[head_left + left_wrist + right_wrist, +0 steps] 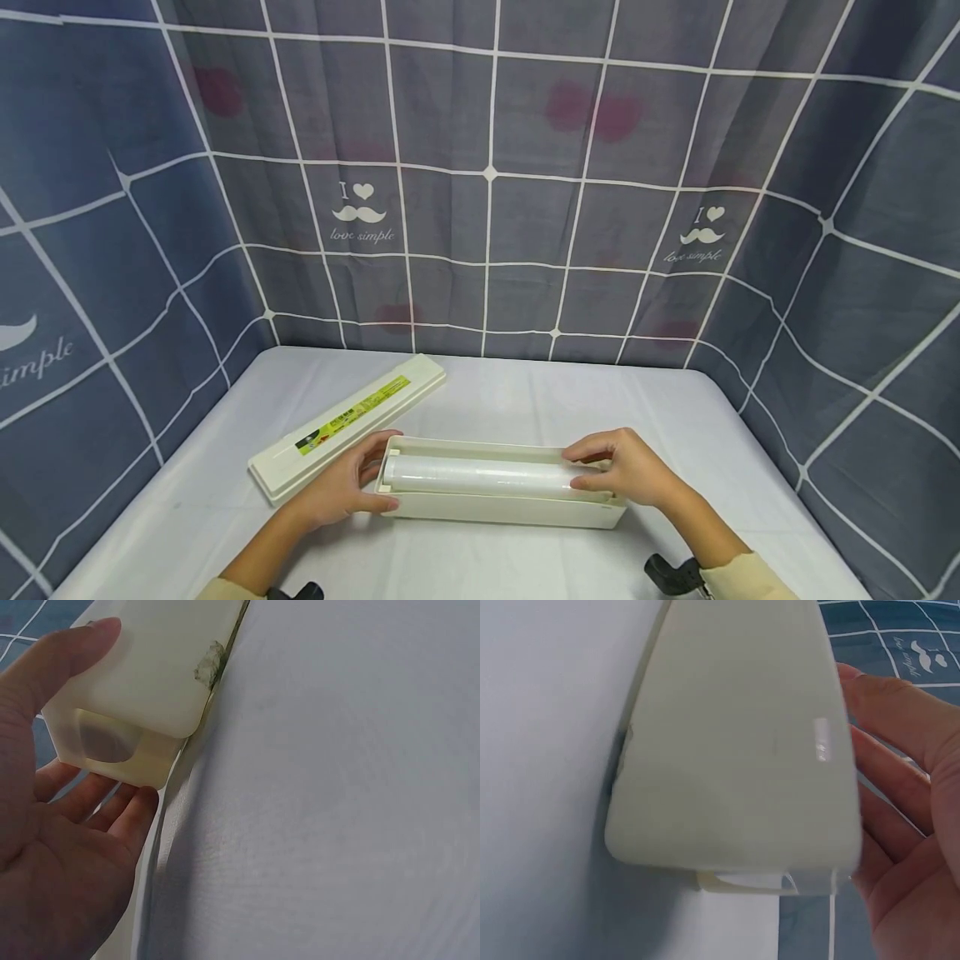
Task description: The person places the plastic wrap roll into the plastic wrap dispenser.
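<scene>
A long cream plastic box (510,508) stands uncovered on the white-covered table, with a white roll of cling film (487,475) lying lengthwise inside. My left hand (348,483) grips the box's left end, thumb on the front wall and fingers round the back. In the left wrist view that end wall (109,739) shows a round cutout. My right hand (630,471) reaches over the other end, thumb and forefinger either side of the roll's right end. The right wrist view shows the front wall (735,750), which hides those fingertips.
The matching cream lid (345,425), bearing a yellow-green label, lies slanted behind the box at left, close to my left hand. White cloth (585,400) covers the table. A dark blue checked curtain (450,208) hangs along its back and sides.
</scene>
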